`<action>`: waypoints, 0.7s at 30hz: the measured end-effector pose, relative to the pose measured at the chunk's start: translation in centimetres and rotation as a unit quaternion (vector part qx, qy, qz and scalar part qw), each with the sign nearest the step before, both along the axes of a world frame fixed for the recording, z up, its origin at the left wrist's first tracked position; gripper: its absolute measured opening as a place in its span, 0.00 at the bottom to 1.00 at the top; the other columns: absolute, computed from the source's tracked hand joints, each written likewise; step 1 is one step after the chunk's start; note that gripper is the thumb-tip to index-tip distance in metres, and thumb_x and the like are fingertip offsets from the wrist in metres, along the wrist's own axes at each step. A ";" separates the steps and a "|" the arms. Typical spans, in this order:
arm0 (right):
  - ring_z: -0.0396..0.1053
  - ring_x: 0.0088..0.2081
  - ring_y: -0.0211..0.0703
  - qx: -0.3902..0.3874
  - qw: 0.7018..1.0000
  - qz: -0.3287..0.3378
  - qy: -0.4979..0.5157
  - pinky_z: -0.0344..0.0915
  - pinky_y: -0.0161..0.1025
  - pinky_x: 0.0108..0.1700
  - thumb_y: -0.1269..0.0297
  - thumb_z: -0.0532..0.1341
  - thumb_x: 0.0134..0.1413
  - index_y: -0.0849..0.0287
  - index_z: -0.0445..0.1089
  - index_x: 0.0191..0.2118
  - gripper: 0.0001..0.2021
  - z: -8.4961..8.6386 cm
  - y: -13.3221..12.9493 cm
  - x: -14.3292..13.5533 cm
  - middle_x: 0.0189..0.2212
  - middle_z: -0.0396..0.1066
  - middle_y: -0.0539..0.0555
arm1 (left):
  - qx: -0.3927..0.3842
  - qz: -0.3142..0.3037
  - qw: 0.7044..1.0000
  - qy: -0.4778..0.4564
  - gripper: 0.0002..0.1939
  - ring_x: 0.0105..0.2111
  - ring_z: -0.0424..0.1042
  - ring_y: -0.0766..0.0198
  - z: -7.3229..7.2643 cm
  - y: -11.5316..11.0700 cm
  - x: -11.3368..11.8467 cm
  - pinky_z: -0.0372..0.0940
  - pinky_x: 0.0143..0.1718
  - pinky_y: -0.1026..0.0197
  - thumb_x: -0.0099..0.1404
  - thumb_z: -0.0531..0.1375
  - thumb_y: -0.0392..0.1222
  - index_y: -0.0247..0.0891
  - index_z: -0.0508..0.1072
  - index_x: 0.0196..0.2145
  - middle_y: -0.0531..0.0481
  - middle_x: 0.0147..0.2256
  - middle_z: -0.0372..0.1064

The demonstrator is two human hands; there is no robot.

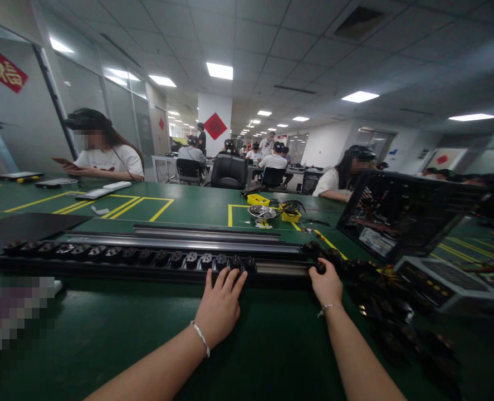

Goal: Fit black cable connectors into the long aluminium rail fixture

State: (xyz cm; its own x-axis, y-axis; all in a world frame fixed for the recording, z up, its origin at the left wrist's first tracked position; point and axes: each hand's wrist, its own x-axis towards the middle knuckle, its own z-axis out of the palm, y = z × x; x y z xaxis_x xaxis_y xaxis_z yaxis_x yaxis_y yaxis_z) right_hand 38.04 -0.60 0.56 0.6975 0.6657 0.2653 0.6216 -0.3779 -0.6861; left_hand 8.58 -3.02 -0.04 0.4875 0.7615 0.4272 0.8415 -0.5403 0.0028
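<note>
Channel, long, black and open-topped, lies crosswise on the green table in front of the person, between the two forearms and the metal strips behind it. A row of round black socket pieces fills it from the left to past the middle; towards the right its pale floor shows bare.

The left hand is palm down, its grip fairly wide, fingers slightly spread, with fingertips at the front edge beside the last pieces of the row. The right hand has a narrow grip — thumb and fingers closed round a small black piece at the channel's right end.

More loose black pieces lie heaped to the right, beside a boxy metal unit whose yellow markings are too blurred to read. Behind that unit stands an open computer case; the pale label inside it is illegible too. Farther back sit a metal bowl and a yellow tray.

The one clear piece of writing is 福, on a red diamond sign at far left — no brand name is readable. Across the table, a person holds a phone.
</note>
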 end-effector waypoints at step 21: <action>0.68 0.38 0.51 -0.005 0.995 -0.095 0.015 0.62 0.44 0.42 0.56 0.54 0.45 0.59 0.67 0.50 0.25 -0.1 -0.8 3.6 0.40 0.71 0.60 | -0.014 -0.003 1.000 -0.008 0.32 0.59 0.50 0.52 0.0 -0.1 0.2 0.39 0.59 0.35 0.60 0.51 0.38 0.48 0.50 0.62 0.49 0.58 0.56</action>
